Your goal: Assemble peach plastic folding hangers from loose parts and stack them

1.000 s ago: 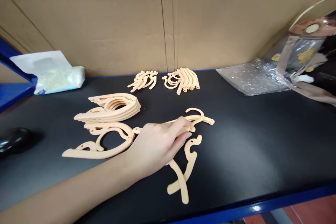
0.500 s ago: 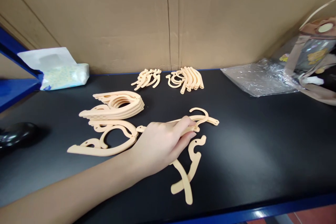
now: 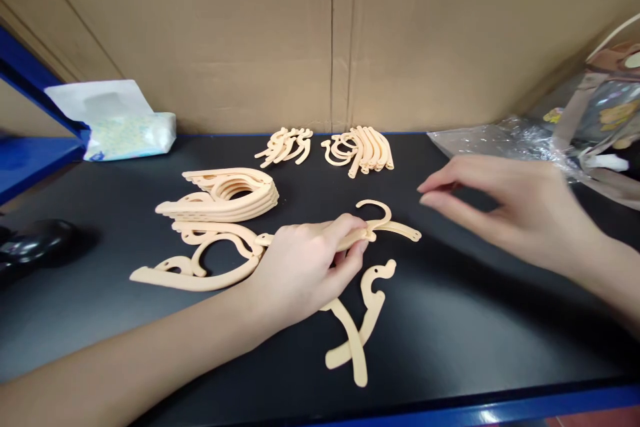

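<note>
My left hand (image 3: 310, 267) is closed on a cream folding hanger (image 3: 397, 229), pinching it near the centre by the hook. The hook (image 3: 383, 208) curves up beyond my fingers, while my hand covers part of the hanger's arm. To the right, my right hand (image 3: 510, 203) hovers over the table, thumb and forefinger slightly apart with nothing visible between them. Two loose cream hanger arms (image 3: 373, 307) lie crossed below my left hand. Beside my left wrist rests a folded hanger (image 3: 200, 281), in front of a stack of folded hangers (image 3: 225, 203).
Two small piles of cream parts, short arms (image 3: 285, 145) and hooked pieces (image 3: 370, 149), lie at the back edge. A wipes packet (image 3: 127, 137) sits back left, a black mouse (image 3: 37, 247) at left. Clear plastic (image 3: 465, 143) and a bag (image 3: 583, 100) are at right.
My right hand has come into view from the right. My left hand keeps its hold on the hanger, which has shifted slightly. The view has turned a little to the left.
</note>
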Motion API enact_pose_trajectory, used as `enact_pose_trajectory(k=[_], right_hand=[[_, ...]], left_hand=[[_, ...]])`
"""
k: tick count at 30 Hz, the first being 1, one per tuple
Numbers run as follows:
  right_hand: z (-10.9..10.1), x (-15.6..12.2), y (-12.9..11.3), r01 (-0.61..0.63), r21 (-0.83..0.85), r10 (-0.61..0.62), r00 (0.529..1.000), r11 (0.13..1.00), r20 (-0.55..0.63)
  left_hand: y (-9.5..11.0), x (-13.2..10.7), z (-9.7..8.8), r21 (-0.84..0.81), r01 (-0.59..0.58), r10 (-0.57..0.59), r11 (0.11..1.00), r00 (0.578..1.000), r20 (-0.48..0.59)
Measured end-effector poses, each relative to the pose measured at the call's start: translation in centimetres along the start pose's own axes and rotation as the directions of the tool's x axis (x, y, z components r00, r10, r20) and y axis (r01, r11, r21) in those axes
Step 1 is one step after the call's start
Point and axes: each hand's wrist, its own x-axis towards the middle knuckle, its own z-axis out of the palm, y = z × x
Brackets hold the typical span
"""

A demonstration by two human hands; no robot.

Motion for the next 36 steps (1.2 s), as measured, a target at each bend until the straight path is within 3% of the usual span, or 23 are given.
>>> enact_pose_trajectory(k=[6,13,17,20,22,28,32,36], right_hand=[[1.6,0.2,0.6,-0.004,0.084,-0.021,0.957,0.996,0.290],[2.4,0.6,1.4,-0.002,0.215,-0.066,0.950,0.977,0.306],[2.9,1.1,2.8,-0.148,0.329,0.049,0.955,0.932,0.291],[3.1,1.3,3.3,-0.354,0.482,0.215,0.923,0.802,0.319],[3.3,1.4,3.3,-0.427,0.598,0.278,0.903,0.679,0.328],[4.2,1.5,3.0,-0.477,0.759,0.368,0.869,0.442,0.332],[4.5,1.5,3.2,-0.516,0.809,0.478,0.806,0.280,0.349],[4.4,1.4,3.8,-0.461,0.883,0.589,0.738,0.084,0.329]], left_hand=[[0.2,0.1,-0.2,0.000,0.027,-0.026,1.000,1.000,0.017],[0.2,0.1,-0.3,0.056,0.038,-0.036,0.998,0.998,-0.041],[0.2,0.0,-0.3,0.034,0.066,-0.065,0.997,0.997,-0.052],[0.4,-0.1,-0.4,-0.034,0.144,-0.145,0.989,0.989,-0.029],[0.5,-0.1,-0.6,-0.110,0.217,-0.219,0.970,0.976,0.000],[0.2,0.1,-0.9,-0.444,0.397,-0.376,0.803,0.916,0.140],[0.0,0.6,-1.3,-0.591,0.491,-0.407,0.640,0.869,0.281],[0.2,1.1,-2.0,-0.658,0.564,-0.418,0.500,0.822,0.387]])
